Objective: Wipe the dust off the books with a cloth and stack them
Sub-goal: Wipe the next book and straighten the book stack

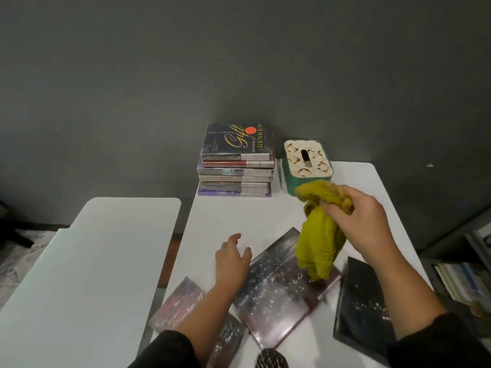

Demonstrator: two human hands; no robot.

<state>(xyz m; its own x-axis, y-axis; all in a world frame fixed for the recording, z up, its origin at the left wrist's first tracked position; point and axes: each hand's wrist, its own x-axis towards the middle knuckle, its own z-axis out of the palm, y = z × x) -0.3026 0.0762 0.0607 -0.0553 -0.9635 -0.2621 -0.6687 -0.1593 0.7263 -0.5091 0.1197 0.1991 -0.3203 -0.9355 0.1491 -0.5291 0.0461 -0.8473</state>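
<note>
Dusty book (pixel 281 285) seemingly beneath cloth (pixel 317 245) in right-hand fingers (pixel 334 208).

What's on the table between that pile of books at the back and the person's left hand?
Nothing: in the head view, only bare white table lies between the stack of books and the left hand. The dusty book sits nearer, beside that hand.

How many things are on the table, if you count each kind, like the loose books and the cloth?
Loose books: 4
Stack of books: 1
Yellow cloth: 1
Tissue box: 1
Total: 7
</note>
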